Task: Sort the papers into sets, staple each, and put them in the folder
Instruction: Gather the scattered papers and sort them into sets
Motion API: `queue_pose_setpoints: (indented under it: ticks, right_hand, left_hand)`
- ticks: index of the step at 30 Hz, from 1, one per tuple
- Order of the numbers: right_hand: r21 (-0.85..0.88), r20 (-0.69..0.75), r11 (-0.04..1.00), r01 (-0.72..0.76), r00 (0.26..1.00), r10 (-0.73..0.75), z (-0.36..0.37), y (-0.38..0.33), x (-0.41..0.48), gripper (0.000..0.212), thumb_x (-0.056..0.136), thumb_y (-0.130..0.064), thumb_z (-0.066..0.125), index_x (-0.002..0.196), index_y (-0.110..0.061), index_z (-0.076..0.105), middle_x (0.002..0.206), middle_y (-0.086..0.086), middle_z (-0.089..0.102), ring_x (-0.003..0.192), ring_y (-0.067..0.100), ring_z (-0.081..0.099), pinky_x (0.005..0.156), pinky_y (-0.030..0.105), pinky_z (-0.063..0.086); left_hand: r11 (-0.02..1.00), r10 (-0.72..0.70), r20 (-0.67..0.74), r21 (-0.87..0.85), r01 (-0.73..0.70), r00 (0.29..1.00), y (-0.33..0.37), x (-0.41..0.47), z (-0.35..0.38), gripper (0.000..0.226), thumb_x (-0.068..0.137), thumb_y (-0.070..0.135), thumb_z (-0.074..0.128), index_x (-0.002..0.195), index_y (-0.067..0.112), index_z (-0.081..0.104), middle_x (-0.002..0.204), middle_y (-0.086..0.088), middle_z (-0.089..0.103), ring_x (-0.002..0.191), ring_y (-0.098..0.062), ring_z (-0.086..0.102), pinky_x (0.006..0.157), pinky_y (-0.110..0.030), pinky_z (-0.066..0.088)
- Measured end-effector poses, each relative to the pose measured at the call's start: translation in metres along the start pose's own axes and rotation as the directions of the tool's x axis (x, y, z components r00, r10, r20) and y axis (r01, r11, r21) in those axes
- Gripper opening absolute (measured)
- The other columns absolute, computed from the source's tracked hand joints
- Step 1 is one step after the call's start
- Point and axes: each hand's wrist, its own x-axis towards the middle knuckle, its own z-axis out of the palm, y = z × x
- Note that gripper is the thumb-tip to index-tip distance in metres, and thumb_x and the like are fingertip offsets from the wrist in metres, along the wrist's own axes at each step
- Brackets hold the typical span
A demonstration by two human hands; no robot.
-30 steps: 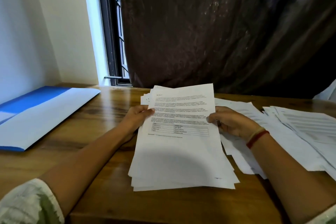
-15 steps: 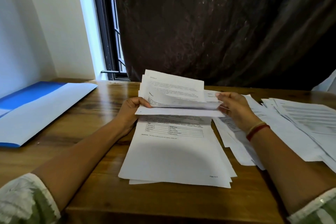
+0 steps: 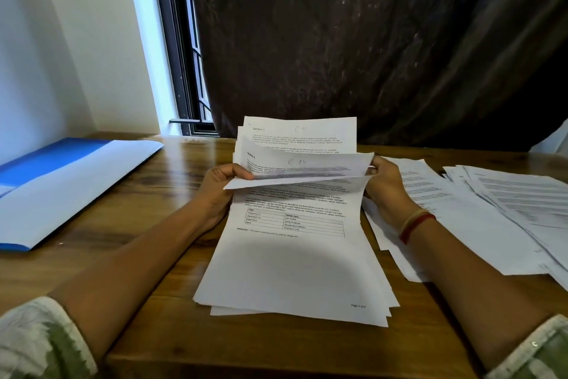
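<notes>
Stack (image 3: 295, 271) lies flat at the table's (image 3: 153, 332) near edge, centre. L hand (image 3: 219, 185) pinches the top pages (image 3: 301, 163) by their left edge, thumb over curled fingers. R hand (image 3: 384, 188) curls on their right edge, prob. fanning them to read section headings. Loose sheets (image 3: 491, 209) spread twd the right edge. Folder (image 3: 76, 182) lies by the left edge, out of the way.

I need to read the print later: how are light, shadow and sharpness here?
Head view: daylight enters from the window; a soft shadow covers the blank lower half of the paper stack; small print on the lifted pages smears; wide-angle distortion tilts the window frame.
</notes>
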Motion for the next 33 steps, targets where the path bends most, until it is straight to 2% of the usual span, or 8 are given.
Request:
queue_pose_setpoints:
  ticks: [6,12,19,21,23,27,30,33]
  right_hand:
    - [0.035,-0.005,0.999,0.028,1.0,-0.028,0.001,-0.001,-0.005,0.012,0.091,0.009,0.053,0.086,0.002,0.062,0.092,0.023,0.068,0.087,0.044,0.068,0.08,0.055,0.057]
    - [0.089,0.029,0.996,0.02,0.999,-0.023,-0.002,-0.002,-0.005,0.012,0.092,-0.005,0.06,0.095,-0.001,0.07,0.094,0.019,0.073,0.087,0.038,0.07,0.081,0.049,0.058]
    - [0.01,-0.126,0.985,0.174,0.977,-0.172,-0.005,-0.005,-0.001,0.017,0.096,-0.017,0.058,0.08,-0.011,0.061,0.076,-0.001,0.065,0.073,0.013,0.06,0.058,0.014,0.051]
    - [0.009,-0.129,0.99,0.14,0.982,-0.137,-0.007,-0.006,0.001,0.019,0.098,-0.02,0.054,0.081,-0.013,0.059,0.084,0.003,0.068,0.081,0.018,0.063,0.07,0.022,0.055]
    - [-0.008,0.006,0.997,0.076,0.997,-0.076,-0.009,-0.008,0.0,0.017,0.098,-0.023,0.053,0.092,-0.011,0.063,0.099,0.011,0.072,0.094,0.028,0.068,0.082,0.039,0.058]
    - [-0.113,0.374,0.99,-0.085,0.919,0.122,-0.022,-0.021,-0.006,0.019,0.092,-0.005,0.059,0.105,-0.015,0.067,0.097,0.006,0.075,0.086,0.024,0.073,0.064,0.034,0.06]
    - [-0.253,0.317,0.95,-0.181,0.912,0.259,-0.035,-0.022,0.002,0.025,0.088,-0.001,0.063,0.111,-0.008,0.066,0.107,0.01,0.072,0.094,0.03,0.07,0.08,0.043,0.059]
    - [-0.237,0.13,0.966,-0.099,0.983,0.132,-0.044,-0.031,0.005,0.014,0.085,-0.005,0.069,0.099,-0.008,0.068,0.105,0.011,0.071,0.086,0.025,0.069,0.07,0.035,0.058]
  left_hand:
    - [0.999,-0.042,-0.02,-0.025,0.041,0.999,-0.002,0.001,-0.002,0.041,0.08,-0.014,0.056,0.057,0.017,0.069,0.083,-0.004,0.075,0.068,-0.021,0.07,0.058,-0.028,0.057]
    - [0.996,-0.086,-0.016,-0.034,0.085,0.996,-0.001,-0.001,-0.001,0.035,0.083,-0.021,0.044,0.096,0.004,0.065,0.086,-0.005,0.075,0.076,-0.022,0.072,0.061,-0.03,0.058]
    - [0.996,-0.086,-0.011,-0.032,0.086,0.996,0.001,-0.003,-0.001,0.039,0.084,-0.02,0.045,0.1,0.008,0.066,0.088,-0.004,0.076,0.078,-0.022,0.072,0.064,-0.031,0.059]
    - [0.995,-0.09,-0.011,-0.035,0.09,0.996,0.002,-0.003,-0.001,0.039,0.084,-0.02,0.045,0.101,0.009,0.066,0.089,-0.003,0.076,0.078,-0.022,0.072,0.066,-0.031,0.059]
    - [0.994,-0.103,-0.014,-0.047,0.103,0.995,0.003,-0.003,-0.001,0.039,0.084,-0.02,0.044,0.101,0.009,0.065,0.09,-0.004,0.075,0.078,-0.022,0.072,0.066,-0.032,0.06]
    - [0.988,-0.15,-0.018,-0.049,0.149,0.988,0.003,-0.003,-0.003,0.038,0.085,-0.017,0.045,0.105,0.008,0.066,0.102,-0.011,0.073,0.088,-0.031,0.071,0.077,-0.043,0.059]
    - [0.983,-0.182,-0.025,-0.038,0.181,0.983,0.005,-0.003,-0.003,0.036,0.086,-0.015,0.046,0.108,0.005,0.065,0.111,-0.018,0.069,0.098,-0.038,0.067,0.085,-0.051,0.055]
    - [0.982,-0.188,-0.005,-0.033,0.188,0.982,0.008,-0.006,-0.003,0.036,0.086,-0.015,0.046,0.111,0.004,0.064,0.111,-0.019,0.069,0.099,-0.039,0.066,0.084,-0.051,0.056]
